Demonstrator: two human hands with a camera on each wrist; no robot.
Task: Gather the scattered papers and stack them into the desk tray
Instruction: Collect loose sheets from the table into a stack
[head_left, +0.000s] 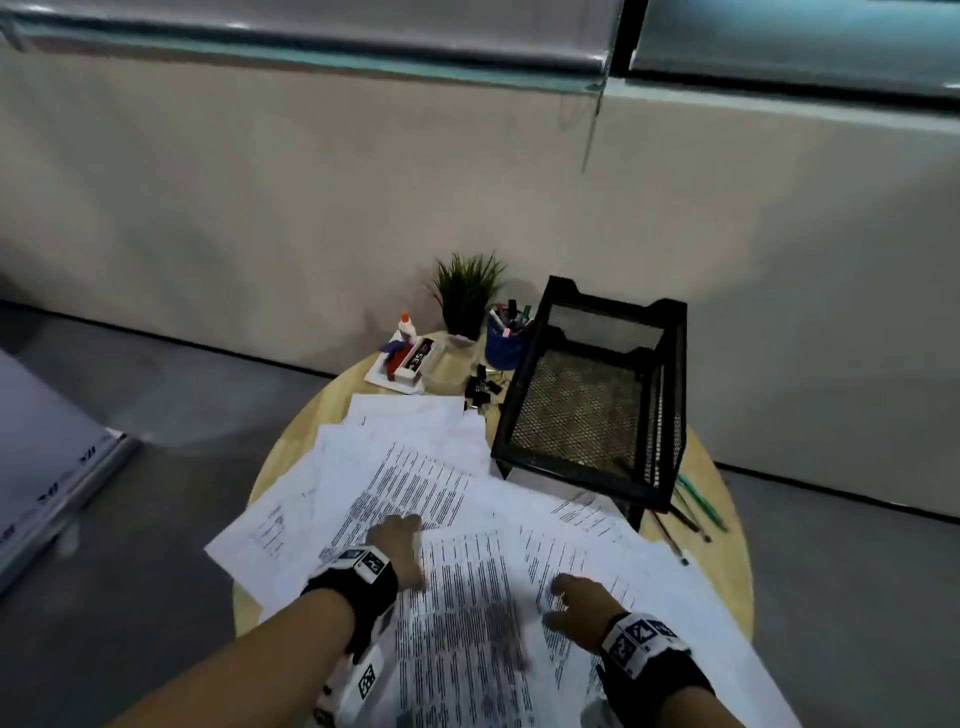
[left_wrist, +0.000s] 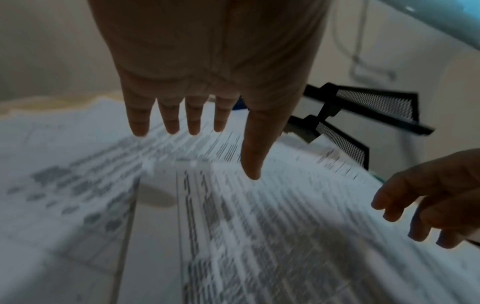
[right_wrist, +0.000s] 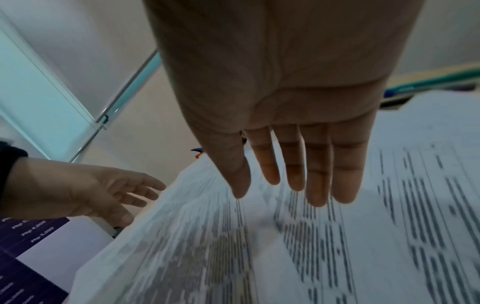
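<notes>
Several printed white papers (head_left: 415, 483) lie fanned across a round wooden table (head_left: 727, 582). A black two-tier mesh desk tray (head_left: 592, 405) stands at the back right, with its tiers holding no paper that I can see. My left hand (head_left: 397, 540) hovers just over the papers with fingers (left_wrist: 168, 119) straight and spread. My right hand (head_left: 571, 603) is low over the sheets to the right, its fingers (right_wrist: 319, 181) straight and close together. Neither hand holds a sheet. The papers (left_wrist: 233, 226) look blurred in both wrist views.
Behind the papers stand a small potted plant (head_left: 467, 291), a blue pen cup (head_left: 505, 340), a glue bottle (head_left: 406, 325), a box of supplies (head_left: 410, 364) and black binder clips (head_left: 480, 387). Pens (head_left: 696, 504) lie right of the tray. A wall runs close behind.
</notes>
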